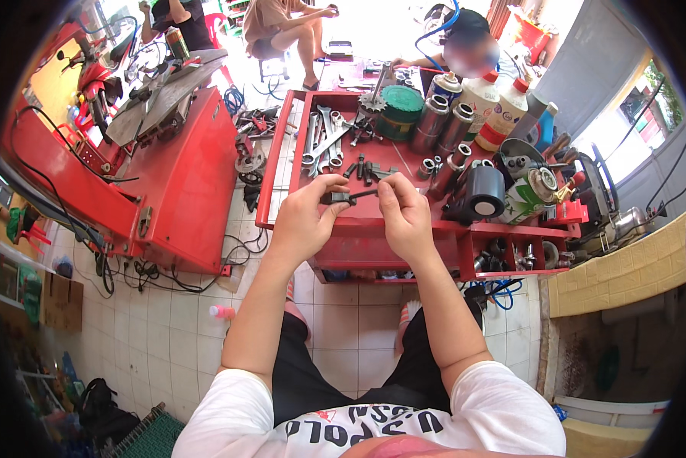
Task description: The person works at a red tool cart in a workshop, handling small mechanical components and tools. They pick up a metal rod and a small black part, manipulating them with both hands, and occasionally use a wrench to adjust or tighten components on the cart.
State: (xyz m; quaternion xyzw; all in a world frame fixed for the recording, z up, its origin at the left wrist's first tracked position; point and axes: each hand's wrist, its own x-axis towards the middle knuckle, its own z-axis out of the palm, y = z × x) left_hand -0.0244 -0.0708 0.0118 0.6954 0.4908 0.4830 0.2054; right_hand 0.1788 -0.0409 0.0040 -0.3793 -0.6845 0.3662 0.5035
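Observation:
In front of my chest, over the near edge of a red tool cart [358, 224], I hold a small dark metal block with a thin rod [338, 198]. My left hand [306, 217] pinches the block between thumb and fingers. The rod runs to the right, and its end goes between the thumb and forefinger of my right hand [405, 217]. Just beyond my hands lie several small dark metal parts [367, 169] on the cart top. Several wrenches [327, 141] rest behind my left hand.
Metal cylinders [431, 122], a green tub [401, 111], white bottles [503, 114] and a spray can [530, 195] crowd the cart's right side. A red machine [182, 183] stands at left, with black cables [159, 275] on the tiled floor. A co-worker [469, 49] sits beyond the cart.

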